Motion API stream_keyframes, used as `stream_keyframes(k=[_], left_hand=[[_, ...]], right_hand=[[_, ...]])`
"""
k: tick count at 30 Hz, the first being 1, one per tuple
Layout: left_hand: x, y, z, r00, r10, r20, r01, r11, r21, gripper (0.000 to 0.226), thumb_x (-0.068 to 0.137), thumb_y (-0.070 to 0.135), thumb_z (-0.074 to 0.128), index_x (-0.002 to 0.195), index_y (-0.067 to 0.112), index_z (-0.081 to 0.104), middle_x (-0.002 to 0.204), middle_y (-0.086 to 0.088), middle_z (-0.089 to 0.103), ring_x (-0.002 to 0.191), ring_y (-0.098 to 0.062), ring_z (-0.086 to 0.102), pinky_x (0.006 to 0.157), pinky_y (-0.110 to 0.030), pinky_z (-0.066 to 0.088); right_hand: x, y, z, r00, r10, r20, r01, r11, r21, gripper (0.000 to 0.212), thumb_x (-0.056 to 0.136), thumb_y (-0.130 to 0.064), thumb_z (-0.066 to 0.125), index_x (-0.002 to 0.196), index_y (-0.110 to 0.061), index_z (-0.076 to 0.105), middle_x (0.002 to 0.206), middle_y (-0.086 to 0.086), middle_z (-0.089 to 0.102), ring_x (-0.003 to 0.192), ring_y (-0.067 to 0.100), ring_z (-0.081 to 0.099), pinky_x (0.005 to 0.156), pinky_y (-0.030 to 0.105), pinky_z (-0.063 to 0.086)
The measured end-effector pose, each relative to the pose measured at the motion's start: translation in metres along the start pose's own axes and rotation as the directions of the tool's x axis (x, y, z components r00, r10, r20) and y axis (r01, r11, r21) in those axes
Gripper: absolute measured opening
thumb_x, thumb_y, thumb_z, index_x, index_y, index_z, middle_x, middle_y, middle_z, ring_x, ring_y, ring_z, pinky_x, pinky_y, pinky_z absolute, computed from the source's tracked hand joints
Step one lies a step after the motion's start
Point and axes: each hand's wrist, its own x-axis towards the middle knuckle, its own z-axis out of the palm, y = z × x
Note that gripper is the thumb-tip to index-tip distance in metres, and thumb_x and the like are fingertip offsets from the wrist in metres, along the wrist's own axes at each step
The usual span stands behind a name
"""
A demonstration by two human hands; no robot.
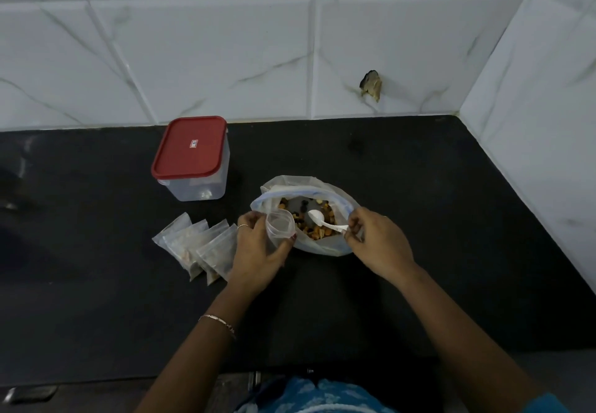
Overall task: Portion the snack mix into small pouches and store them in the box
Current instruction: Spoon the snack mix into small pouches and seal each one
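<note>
The left hand (258, 248) grip curls round an open pouch (280, 226) beside the snack bag (309, 187). The right hand (377, 241) grip pinches the spoon (325, 223) inside it. Filled pouches (196, 245) lie left, the lidded box (193, 161) farther on the surface (419, 187).

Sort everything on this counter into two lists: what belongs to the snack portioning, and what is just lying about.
Belongs to the job: snack mix bag, white spoon in the right hand, open pouch in the left hand, filled pouches, red-lidded box.

Just lying about: dark blurred object at the counter's left edge, chipped spot on the wall tile.
</note>
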Motion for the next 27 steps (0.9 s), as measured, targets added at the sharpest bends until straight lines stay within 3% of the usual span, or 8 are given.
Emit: stream_keyframes(k=[3, 5, 7, 9, 12, 17, 22, 27], left_hand=[[0.004, 0.001, 0.000, 1.000, -0.027, 0.010, 0.028, 0.999, -0.038, 0.057, 0.087, 0.042, 0.065, 0.139, 0.038, 0.040, 0.158, 0.003, -0.004, 0.145, -0.020, 0.008, 0.116, -0.039, 0.024], [0.011, 0.001, 0.000, 0.994, -0.100, 0.034, 0.102, 0.992, -0.078, 0.062, 0.087, 0.046, 0.063, 0.143, 0.038, 0.036, 0.160, 0.002, -0.012, 0.147, -0.020, -0.002, 0.116, -0.040, 0.018], [0.019, 0.001, -0.002, 0.984, -0.160, 0.072, 0.171, 0.970, -0.173, 0.054, 0.086, 0.048, 0.062, 0.137, 0.041, 0.043, 0.162, 0.000, 0.000, 0.148, -0.021, 0.004, 0.117, -0.042, 0.020], [0.025, 0.000, -0.004, 0.980, -0.175, 0.096, 0.196, 0.928, -0.315, 0.036, 0.086, 0.047, 0.063, 0.119, 0.051, 0.050, 0.154, -0.001, 0.031, 0.142, -0.021, 0.030, 0.114, -0.047, 0.031], [0.029, -0.003, -0.004, 0.975, -0.198, 0.102, 0.223, 0.882, -0.416, 0.023, 0.088, 0.041, 0.062, 0.108, 0.047, 0.051, 0.132, 0.004, 0.056, 0.123, -0.015, 0.052, 0.103, -0.041, 0.045], [0.031, -0.011, -0.009, 0.958, -0.257, 0.123, 0.285, 0.839, -0.464, 0.048, 0.083, 0.051, 0.063, 0.126, 0.040, 0.044, 0.136, 0.004, 0.051, 0.122, -0.014, 0.052, 0.103, -0.043, 0.046], [0.031, -0.013, -0.011, 0.949, -0.268, 0.167, 0.315, 0.834, -0.453, 0.034, 0.088, 0.045, 0.060, 0.117, 0.047, 0.041, 0.141, 0.001, 0.045, 0.125, -0.016, 0.049, 0.100, -0.039, 0.046], [0.030, -0.016, -0.008, 0.939, -0.293, 0.179, 0.342, 0.834, -0.432, 0.062, 0.090, 0.045, 0.057, 0.144, 0.032, 0.029, 0.151, -0.001, 0.033, 0.130, -0.021, 0.044, 0.106, -0.048, 0.042]], right_hand=[[0.013, -0.011, 0.002, 0.997, -0.050, 0.063, 0.048, 0.998, 0.027, 0.022, 0.089, -0.027, 0.066, 0.109, -0.026, 0.059, 0.095, -0.011, 0.063, 0.084, 0.005, 0.062, 0.069, 0.023, 0.053], [0.021, -0.017, 0.004, 0.990, -0.086, 0.109, 0.087, 0.996, 0.002, 0.021, 0.090, -0.025, 0.064, 0.111, -0.025, 0.063, 0.095, -0.008, 0.066, 0.085, 0.009, 0.064, 0.073, 0.030, 0.055], [0.031, -0.021, 0.006, 0.984, -0.120, 0.134, 0.130, 0.990, -0.061, 0.009, 0.091, -0.022, 0.061, 0.097, -0.023, 0.066, 0.083, -0.007, 0.062, 0.077, 0.012, 0.060, 0.065, 0.027, 0.048], [0.041, -0.027, 0.009, 0.981, -0.158, 0.116, 0.171, 0.978, -0.115, 0.007, 0.093, -0.021, 0.057, 0.091, -0.022, 0.064, 0.081, -0.006, 0.059, 0.073, 0.010, 0.056, 0.062, 0.024, 0.041], [0.059, -0.040, 0.014, 0.951, -0.270, 0.151, 0.299, 0.928, -0.223, 0.015, 0.095, -0.021, 0.054, 0.107, -0.021, 0.064, 0.098, -0.004, 0.065, 0.086, 0.011, 0.062, 0.071, 0.024, 0.048], [0.080, -0.061, 0.012, 0.816, -0.520, 0.253, 0.579, 0.729, -0.366, 0.026, 0.093, -0.016, 0.054, 0.119, -0.015, 0.058, 0.107, 0.002, 0.059, 0.081, 0.013, 0.058, 0.062, 0.022, 0.039], [0.095, -0.054, 0.004, 0.790, -0.502, 0.352, 0.604, 0.737, -0.305, 0.033, 0.092, -0.012, 0.055, 0.123, -0.021, 0.059, 0.107, 0.000, 0.056, 0.072, 0.009, 0.047, 0.061, 0.022, 0.036], [0.091, -0.038, -0.009, 0.748, -0.525, 0.406, 0.646, 0.714, -0.268, 0.036, 0.094, -0.010, 0.053, 0.126, -0.024, 0.060, 0.106, -0.002, 0.055, 0.078, 0.011, 0.051, 0.062, 0.023, 0.039]])
